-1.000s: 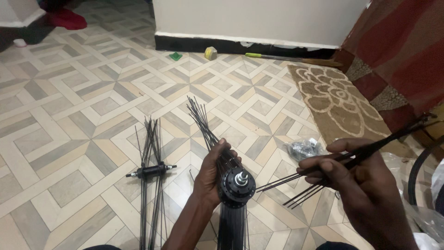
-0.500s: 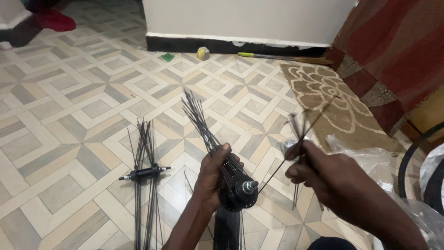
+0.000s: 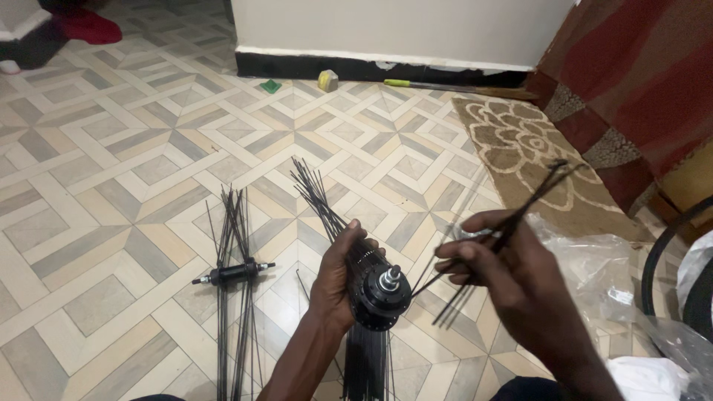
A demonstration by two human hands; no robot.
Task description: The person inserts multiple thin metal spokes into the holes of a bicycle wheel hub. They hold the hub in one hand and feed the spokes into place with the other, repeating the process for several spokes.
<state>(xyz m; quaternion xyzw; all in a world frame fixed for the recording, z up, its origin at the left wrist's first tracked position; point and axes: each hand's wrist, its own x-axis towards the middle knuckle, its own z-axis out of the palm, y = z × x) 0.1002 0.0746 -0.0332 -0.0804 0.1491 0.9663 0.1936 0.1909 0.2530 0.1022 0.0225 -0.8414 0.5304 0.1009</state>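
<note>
My left hand grips a black wheel hub with its axle end pointing up. Black spokes fan out from the hub toward the far left and hang down below it. My right hand holds a bundle of loose black spokes, tilted up to the right. One thin spoke runs from that hand down to the hub's flange. A second hub with spokes lies on the tiled floor to the left, untouched.
A clear plastic bag lies on the floor at right, beside a beige patterned rug and a red curtain. A black rim edge shows far right. Small green and yellow items sit near the wall.
My right hand has swung the spoke bundle from pointing right to tilted upward, closer to the hub. The left hand kept hold of the hub and turned it slightly.
</note>
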